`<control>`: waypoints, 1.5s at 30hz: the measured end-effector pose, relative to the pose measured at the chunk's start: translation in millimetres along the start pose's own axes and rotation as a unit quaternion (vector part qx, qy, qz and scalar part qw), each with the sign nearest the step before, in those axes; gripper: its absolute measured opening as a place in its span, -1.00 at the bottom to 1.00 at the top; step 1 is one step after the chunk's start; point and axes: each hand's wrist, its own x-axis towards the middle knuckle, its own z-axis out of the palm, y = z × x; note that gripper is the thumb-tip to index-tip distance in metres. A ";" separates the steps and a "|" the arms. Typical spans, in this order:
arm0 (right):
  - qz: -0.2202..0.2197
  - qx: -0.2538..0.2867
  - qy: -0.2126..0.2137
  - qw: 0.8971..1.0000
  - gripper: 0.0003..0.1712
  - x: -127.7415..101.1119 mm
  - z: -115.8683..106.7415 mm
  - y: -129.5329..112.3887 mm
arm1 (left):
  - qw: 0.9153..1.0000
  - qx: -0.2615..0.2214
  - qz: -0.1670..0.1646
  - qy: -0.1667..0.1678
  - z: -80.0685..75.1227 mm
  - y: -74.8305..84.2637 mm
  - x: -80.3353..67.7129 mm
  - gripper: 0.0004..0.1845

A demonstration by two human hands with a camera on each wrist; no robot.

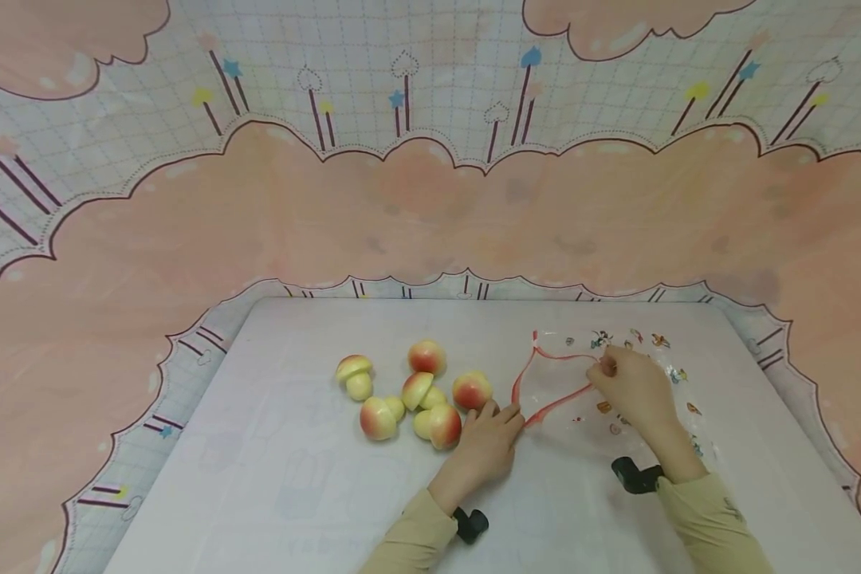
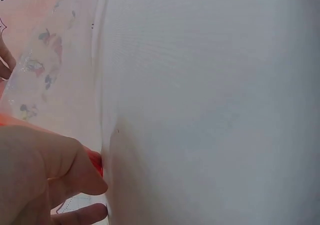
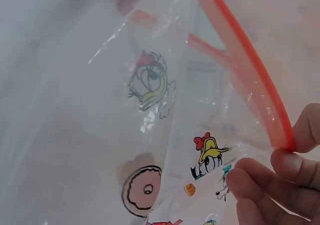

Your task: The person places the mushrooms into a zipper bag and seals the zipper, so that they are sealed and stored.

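A clear zip bag (image 1: pixel 617 399) with a red rim (image 1: pixel 545 356) and cartoon prints lies on the right of the white table (image 1: pixel 294 478), its mouth held open. My left hand (image 1: pixel 505 416) pinches the near-left part of the rim. In the left wrist view the thumb of that hand (image 2: pixel 102 199) presses on the red strip (image 2: pixel 95 161). My right hand (image 1: pixel 606 368) pinches the far side of the rim. Seen from the right wrist, my right hand (image 3: pixel 287 147) grips the end of the red strip (image 3: pixel 250 80), with the printed plastic (image 3: pixel 150 110) spread below it. Several peach-coloured mushroom-shaped toys (image 1: pixel 471 391) lie just left of my left hand.
A pink and white cloud-patterned cloth (image 1: pixel 430 207) hangs behind and around the table. Black wrist camera mounts (image 1: pixel 469 524) (image 1: pixel 634 476) sit on both beige sleeves. Bare white tabletop stretches along the left and near side.
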 end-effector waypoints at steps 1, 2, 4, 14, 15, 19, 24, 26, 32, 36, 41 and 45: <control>0.001 0.000 0.004 1.000 -0.80 -0.5 -1.9 0.1 | 1.000 -0.001 0.000 0.000 0.2 -0.1 0.1 -0.67; 0.003 -0.001 0.007 1.000 -0.80 -0.9 -3.7 0.2 | 1.000 -0.002 -0.001 0.000 0.2 -0.1 0.3 -0.66; 0.003 -0.004 0.015 1.000 -0.79 -1.9 -7.2 0.1 | 1.000 -0.004 -0.002 -0.001 0.9 -0.3 0.5 -0.66; -0.027 -0.011 0.078 0.997 -0.78 -8.7 -20.3 -0.3 | 1.000 -0.004 -0.005 0.012 -2.6 -0.3 -1.9 -0.64; -0.028 -0.012 0.085 0.996 -0.78 -9.1 -20.6 -0.3 | 1.000 -0.004 -0.006 0.013 -3.2 -0.1 -2.0 -0.63; -0.025 -0.001 0.100 0.995 -0.79 -10.4 -19.5 -2.0 | 1.000 -0.005 -0.007 0.018 -0.5 -0.2 -1.5 -0.62; -0.007 0.030 0.068 0.997 -0.85 -11.1 -11.1 -2.8 | 1.000 -0.012 -0.007 0.008 1.5 -1.0 -3.0 -0.64; -0.002 0.040 0.049 0.998 -0.87 -12.0 -6.2 -2.2 | 1.000 -0.020 -0.008 0.002 1.2 -1.4 -3.7 -0.63; 0.006 0.053 0.019 0.998 -0.93 -14.3 9.9 -2.6 | 0.999 -0.032 -0.007 -0.015 0.2 -2.8 -3.0 -0.60; 0.003 0.061 0.016 0.998 -0.88 -13.8 16.7 -5.1 | 0.999 -0.033 -0.004 -0.012 1.7 -3.5 -1.8 -0.58; 0.003 0.060 0.012 0.998 -0.75 -12.7 19.3 -7.7 | 0.999 -0.036 0.002 -0.010 2.4 -4.3 -2.2 -0.56; 0.003 0.058 0.016 0.998 -0.74 -13.1 20.8 -8.1 | 0.999 -0.047 0.006 -0.015 1.1 -5.3 -3.1 -0.54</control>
